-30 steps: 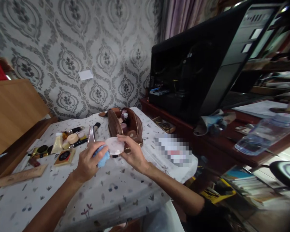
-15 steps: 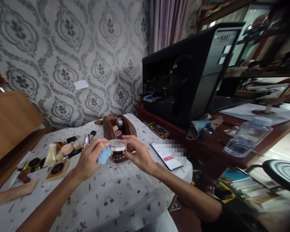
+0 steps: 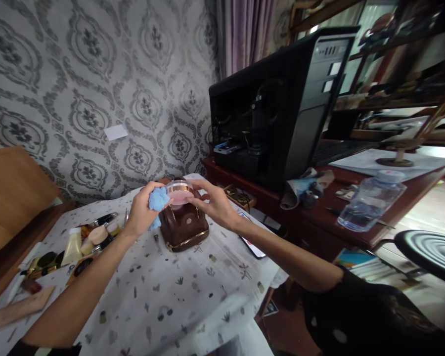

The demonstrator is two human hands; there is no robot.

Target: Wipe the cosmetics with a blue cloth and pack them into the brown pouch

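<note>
Both my hands are around a round, clear-lidded powder jar (image 3: 180,198) with a pinkish body and a shiny band, raised above a brown makeup bag (image 3: 185,233). My left hand (image 3: 140,213) is closed on a crumpled blue cloth (image 3: 158,199) that presses against the jar's left edge. From the other side, my right hand (image 3: 218,206) grips the jar between thumb and fingers. The jar is tilted, with its side turned towards me. Its upper part and my hands hide some of the bag.
Several cosmetics lie on the left, among them a cream tube (image 3: 72,246) and a beige sponge-like round item (image 3: 98,235). A phone (image 3: 255,245) rests right of the bag. Beyond stand a black computer case (image 3: 267,118) and a clear bottle (image 3: 371,202) on the dark red desk (image 3: 319,230).
The jar has tilted, so its pinkish part shows now. My hands have risen a little, and more of the bag's front is visible. The view has shifted to the right.
</note>
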